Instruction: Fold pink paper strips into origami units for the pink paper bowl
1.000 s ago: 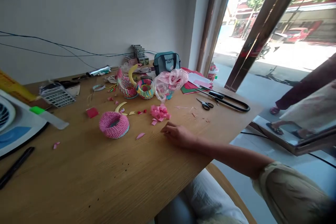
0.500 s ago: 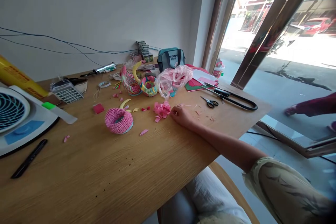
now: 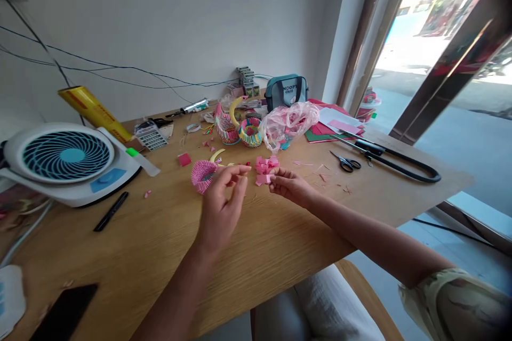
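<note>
Pink paper slip, flat, between right-hand fingertips.

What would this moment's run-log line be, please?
left hand: raised, fingertips apart | right hand: pinching pink paper | pink paper basket: behind left hand | scissors: on table

The teal bag by the wall reads "SNOOPY Chill", its first letter hidden under a strap.
</note>
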`<state>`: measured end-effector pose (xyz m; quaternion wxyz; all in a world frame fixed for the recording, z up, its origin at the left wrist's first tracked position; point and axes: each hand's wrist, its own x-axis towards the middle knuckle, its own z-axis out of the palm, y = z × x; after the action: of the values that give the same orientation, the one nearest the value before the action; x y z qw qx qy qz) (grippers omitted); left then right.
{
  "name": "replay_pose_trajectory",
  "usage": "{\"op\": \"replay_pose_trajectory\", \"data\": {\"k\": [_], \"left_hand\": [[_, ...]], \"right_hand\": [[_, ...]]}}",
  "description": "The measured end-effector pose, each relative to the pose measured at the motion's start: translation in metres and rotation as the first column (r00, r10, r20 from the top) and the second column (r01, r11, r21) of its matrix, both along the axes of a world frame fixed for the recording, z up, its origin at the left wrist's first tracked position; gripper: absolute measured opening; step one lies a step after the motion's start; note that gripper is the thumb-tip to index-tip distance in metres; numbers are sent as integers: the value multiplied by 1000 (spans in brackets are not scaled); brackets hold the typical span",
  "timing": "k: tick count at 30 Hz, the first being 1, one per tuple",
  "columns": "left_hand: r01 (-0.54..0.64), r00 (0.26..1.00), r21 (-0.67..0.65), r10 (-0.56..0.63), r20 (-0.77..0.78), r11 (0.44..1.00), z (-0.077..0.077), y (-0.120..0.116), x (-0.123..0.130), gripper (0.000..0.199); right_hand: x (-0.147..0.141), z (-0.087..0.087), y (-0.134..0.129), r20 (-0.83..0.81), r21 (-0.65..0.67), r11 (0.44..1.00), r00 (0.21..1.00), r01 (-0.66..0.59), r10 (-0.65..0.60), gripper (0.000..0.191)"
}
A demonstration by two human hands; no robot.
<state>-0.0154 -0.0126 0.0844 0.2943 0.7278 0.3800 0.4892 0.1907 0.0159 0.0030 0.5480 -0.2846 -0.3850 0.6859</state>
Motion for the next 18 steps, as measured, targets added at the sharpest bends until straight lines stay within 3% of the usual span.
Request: {"op": "replay_pose_trajectory", "data": {"k": [5,9,12,15,18], "left_hand": [[73,997,-282,-66,37,957,-37,24,5,30],[89,996,-342,-84,31,936,-60,28,5,28],[109,994,-395,-113,15,912,-68,26,6,24],[154,988,-382,-142,60,911,-72,25,8,15],[184,983,-247,-183,26,951,-74,23,8,19]], "right_hand": [[-11,-4,1,-8,-18,997,998,-69,69,25],[-16,-8,0,50,-8,997,996,-72,73,24],[-18,-7,-1,181,91,994,983,-56,39,26],[-20,-6,1,243,146,989,970,-19,-18,32],[-21,-8,3,152,42,999,988,3,-10,34]]}}
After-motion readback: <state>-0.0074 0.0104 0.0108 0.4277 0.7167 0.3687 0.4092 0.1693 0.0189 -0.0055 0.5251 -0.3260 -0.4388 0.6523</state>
